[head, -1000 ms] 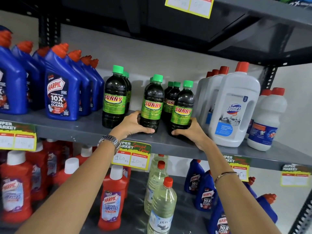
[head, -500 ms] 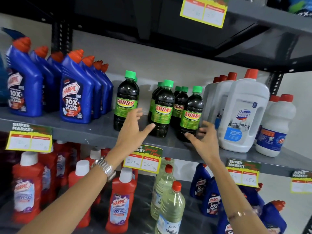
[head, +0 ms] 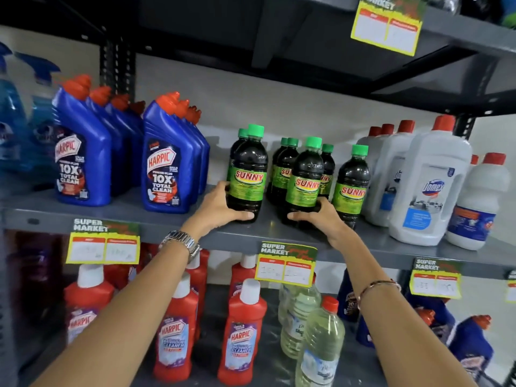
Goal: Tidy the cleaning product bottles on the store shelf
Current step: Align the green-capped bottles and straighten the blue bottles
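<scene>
Several dark Sunny bottles with green caps stand on the grey middle shelf (head: 156, 219). My left hand (head: 220, 208) grips the base of the leftmost front Sunny bottle (head: 248, 174). My right hand (head: 321, 219) wraps the base of the middle front Sunny bottle (head: 305, 180). A third front Sunny bottle (head: 352, 185) stands free just right of my right hand. More Sunny bottles (head: 284, 169) sit behind, partly hidden. Both held bottles stand upright on the shelf.
Blue Harpic bottles (head: 167, 163) stand in rows left of the Sunny group. White Domex jugs (head: 430, 185) stand to the right. Below are red Harpic cleaners (head: 240, 331), clear bottles (head: 321, 344) and more blue bottles. Price tags (head: 286, 263) hang on the shelf edge.
Both hands had let go and hovered open half a second ago. Now the left hand has closed on the leftmost Sunny bottle and the right hand on the middle one.
</scene>
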A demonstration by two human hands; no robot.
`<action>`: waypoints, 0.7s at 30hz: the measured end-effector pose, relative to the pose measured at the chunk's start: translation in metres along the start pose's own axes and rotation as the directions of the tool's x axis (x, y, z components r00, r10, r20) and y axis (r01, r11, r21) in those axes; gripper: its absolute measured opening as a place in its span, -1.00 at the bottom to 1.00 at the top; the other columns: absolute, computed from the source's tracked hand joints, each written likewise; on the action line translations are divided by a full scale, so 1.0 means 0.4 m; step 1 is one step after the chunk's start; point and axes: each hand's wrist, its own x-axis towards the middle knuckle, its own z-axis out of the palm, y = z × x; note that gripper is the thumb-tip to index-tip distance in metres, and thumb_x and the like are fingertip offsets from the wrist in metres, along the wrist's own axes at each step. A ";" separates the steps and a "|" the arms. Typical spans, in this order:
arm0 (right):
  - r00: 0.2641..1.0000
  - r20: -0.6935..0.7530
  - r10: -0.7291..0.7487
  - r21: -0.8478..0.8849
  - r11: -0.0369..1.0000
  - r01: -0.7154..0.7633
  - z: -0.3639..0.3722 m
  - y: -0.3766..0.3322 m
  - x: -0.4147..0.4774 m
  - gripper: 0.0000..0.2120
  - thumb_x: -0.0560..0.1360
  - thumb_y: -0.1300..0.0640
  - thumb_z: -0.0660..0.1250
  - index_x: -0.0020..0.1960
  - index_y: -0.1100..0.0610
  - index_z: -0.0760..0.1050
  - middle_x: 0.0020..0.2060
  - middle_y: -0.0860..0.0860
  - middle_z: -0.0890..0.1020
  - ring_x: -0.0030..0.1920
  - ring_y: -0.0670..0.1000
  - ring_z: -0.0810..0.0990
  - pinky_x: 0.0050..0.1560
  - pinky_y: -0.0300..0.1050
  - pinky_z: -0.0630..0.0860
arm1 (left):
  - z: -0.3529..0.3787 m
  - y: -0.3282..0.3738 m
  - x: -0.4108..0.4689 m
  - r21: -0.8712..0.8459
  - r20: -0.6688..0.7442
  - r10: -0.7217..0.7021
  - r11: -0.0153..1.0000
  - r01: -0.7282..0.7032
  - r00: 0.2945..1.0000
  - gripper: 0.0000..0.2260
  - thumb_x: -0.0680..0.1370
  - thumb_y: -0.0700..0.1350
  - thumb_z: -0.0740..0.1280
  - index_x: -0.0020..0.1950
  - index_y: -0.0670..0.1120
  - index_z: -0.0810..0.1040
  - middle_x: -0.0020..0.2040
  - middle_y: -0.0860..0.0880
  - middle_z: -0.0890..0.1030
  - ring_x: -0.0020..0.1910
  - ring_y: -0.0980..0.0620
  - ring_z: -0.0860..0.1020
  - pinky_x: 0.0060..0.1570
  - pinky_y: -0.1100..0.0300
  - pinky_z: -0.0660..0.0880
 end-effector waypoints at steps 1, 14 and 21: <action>1.000 -0.015 -0.016 -0.033 0.999 0.016 0.004 0.002 -0.002 -0.18 0.25 0.06 0.57 0.38 0.16 0.23 0.18 0.03 0.49 0.16 0.03 0.44 0.13 -0.12 0.37 | -0.003 -0.002 -0.003 -0.014 -0.015 0.013 1.000 -0.013 1.000 -0.22 0.29 -0.07 0.57 0.40 -0.10 0.25 0.34 -0.05 0.43 0.30 0.01 0.39 0.26 0.14 0.32; 0.992 -0.018 -0.129 -0.225 0.967 0.122 0.028 -0.013 -0.035 -0.24 0.32 -0.07 0.49 0.38 0.16 0.27 0.29 0.07 0.48 0.28 0.08 0.45 0.15 -0.17 0.36 | -0.014 -0.020 -0.014 -0.053 -0.103 0.019 0.998 -0.024 0.994 -0.24 0.27 -0.08 0.59 0.36 -0.10 0.28 0.30 -0.07 0.47 0.28 -0.04 0.42 0.28 0.04 0.35; 0.990 -0.018 -0.138 -0.206 0.970 0.131 0.028 -0.007 -0.032 -0.25 0.30 -0.07 0.51 0.37 0.15 0.28 0.27 0.06 0.51 0.25 0.05 0.48 0.09 -0.20 0.36 | -0.017 -0.019 -0.016 -0.063 -0.082 0.009 0.998 -0.014 0.997 -0.23 0.28 -0.10 0.58 0.38 -0.09 0.26 0.33 -0.07 0.44 0.30 -0.02 0.40 0.26 0.10 0.33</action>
